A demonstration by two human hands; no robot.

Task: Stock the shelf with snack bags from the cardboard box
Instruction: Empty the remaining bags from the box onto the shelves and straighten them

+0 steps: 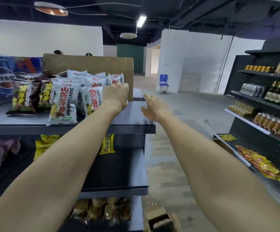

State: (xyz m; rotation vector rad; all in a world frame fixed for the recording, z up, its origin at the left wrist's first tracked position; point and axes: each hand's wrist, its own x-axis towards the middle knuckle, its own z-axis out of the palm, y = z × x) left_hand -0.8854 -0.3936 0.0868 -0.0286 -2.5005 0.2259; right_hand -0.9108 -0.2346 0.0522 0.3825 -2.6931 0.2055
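1. L hand is seen laid against the rightmost of the white snack bags on the top shelf; fingers are curved over the bag's right edge, fingertips hidden behind it, so a closed pinch can't be confirmed; taken as pressing/steadying rather than holding.
2. R hand hovers just right of the L hand, above the shelf's bare end; fingers spread and relaxed, nothing held.
3. White bags stand upright in rows immediately left of the L hand; brown snack bags stand further left; a cardboard panel rises right behind the white rows, prob. part of the cardboard box, though this can't be told for sure.
4. Handling, as judged: bags look light, air-puffed, glossy film; likely slippery and easily toppled; contents prob. brittle, so squeezing is to be avoided.
5. Hold is best taken at the flat top seal or lightly across both side edges; row to be nudged w/ a flat palm, not gripped hard.
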